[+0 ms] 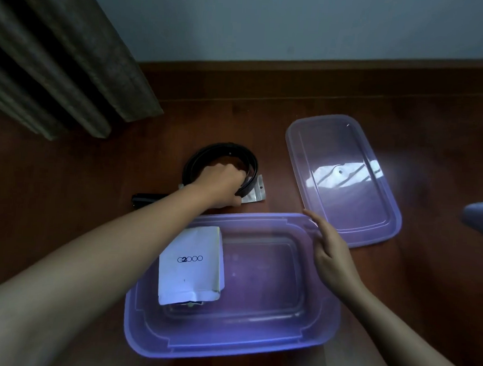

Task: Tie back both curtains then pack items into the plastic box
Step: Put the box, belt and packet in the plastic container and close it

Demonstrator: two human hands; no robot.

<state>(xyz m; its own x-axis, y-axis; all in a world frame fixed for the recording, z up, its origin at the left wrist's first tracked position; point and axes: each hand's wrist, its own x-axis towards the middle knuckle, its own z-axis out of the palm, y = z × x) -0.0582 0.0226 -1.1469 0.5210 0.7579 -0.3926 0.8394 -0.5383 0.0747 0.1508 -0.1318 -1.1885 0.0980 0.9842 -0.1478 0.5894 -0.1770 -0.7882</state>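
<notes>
Head view, looking down at a dark wooden floor (433, 137). Purple plastic box (322, 321) sits open on the floor, nearest the person; its lid (344, 177) lies flat just beyond and to the right, close to the box's far right corner, contact not clear. Inside the box, at the left side, a white pouch (192, 267) printed "G2000" lies tilted against the wall; something dark shows beneath its lower edge, too hidden to identify. Left hand (220, 186) is stretched out past the far rim of the box, fingers closed around a coiled black belt (222, 156) resting on the floor. A small clear zip bag (255, 190) lies under and just right of the belt. A dark object (145, 198) lies left of the forearm, partly covered, cannot tell what. Right hand (330, 252) rests on the box's far right rim, fingers extended and loosely together, holding nothing. Curtain (59, 61) hangs in folds at upper left, its hem reaching the floor, well apart from both hands.
</notes>
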